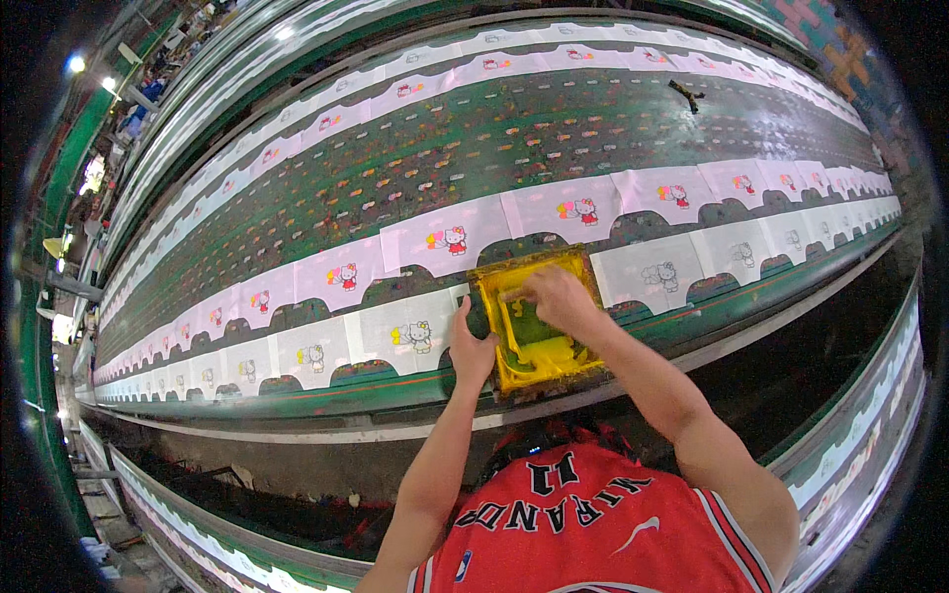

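A printing screen (595, 275) with a frame smeared in yellow ink lies on the near row of white fabric pieces. Thick yellow ink (550, 356) is pooled along its near part. My left hand (469, 344) is at the frame's left side, thumb and fingers apart, with the thumb by the frame's edge. Over the screen's upper part is my right hand (560, 298), its fingers curled together; whatever they hold is hidden. Just left of the screen, a white fabric piece (381, 348) carries a cartoon cat print with yellow balloons. The piece to the right (633, 259) shows only grey outlines.
The long green printing table (326, 403) runs left to right. Behind the near row lies a row of pink fabric pieces (544, 193) with coloured prints. A dark tool-like object (685, 96) rests farther back. Another table (213, 529) with printed pieces stands on the near side.
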The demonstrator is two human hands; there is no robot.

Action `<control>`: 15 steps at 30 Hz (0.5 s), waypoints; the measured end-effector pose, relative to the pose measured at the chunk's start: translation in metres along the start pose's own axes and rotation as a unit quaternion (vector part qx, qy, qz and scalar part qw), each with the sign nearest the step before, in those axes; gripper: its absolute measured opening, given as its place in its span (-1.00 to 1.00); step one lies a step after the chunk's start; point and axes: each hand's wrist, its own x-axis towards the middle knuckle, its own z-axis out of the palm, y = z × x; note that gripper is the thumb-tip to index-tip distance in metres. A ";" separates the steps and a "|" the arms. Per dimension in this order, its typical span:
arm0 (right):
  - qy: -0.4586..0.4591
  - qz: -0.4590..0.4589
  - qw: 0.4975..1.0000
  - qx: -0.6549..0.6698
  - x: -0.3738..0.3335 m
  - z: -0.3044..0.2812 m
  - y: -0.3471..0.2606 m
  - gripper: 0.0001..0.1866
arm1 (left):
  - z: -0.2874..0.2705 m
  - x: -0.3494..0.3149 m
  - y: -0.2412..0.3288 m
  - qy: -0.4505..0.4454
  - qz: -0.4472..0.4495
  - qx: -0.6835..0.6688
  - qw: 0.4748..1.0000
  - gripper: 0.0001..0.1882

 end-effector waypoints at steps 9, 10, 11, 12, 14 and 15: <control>0.007 -0.017 1.000 -0.003 -0.058 0.001 -0.033 -0.62 | -0.002 -0.004 0.005 0.004 -0.042 -0.003 0.999 -0.08; 0.006 -0.013 1.000 -0.004 -0.079 0.001 -0.042 -0.60 | -0.001 -0.004 0.005 0.008 -0.038 -0.003 0.999 -0.08; 0.005 -0.020 1.000 -0.008 -0.091 -0.001 -0.048 -0.59 | 0.000 -0.003 0.007 0.012 -0.033 -0.001 0.999 -0.08; 0.005 -0.028 1.000 -0.013 -0.101 -0.003 -0.054 -0.59 | -0.001 -0.003 0.008 0.005 -0.061 -0.017 0.998 -0.09; 0.009 -0.044 0.999 -0.015 -0.104 -0.018 -0.057 -0.61 | 0.001 -0.001 0.007 0.012 -0.039 -0.019 0.999 -0.09; 0.011 -0.044 0.999 -0.007 -0.101 -0.022 -0.055 -0.62 | 0.003 -0.001 0.007 0.016 -0.029 -0.020 0.999 -0.10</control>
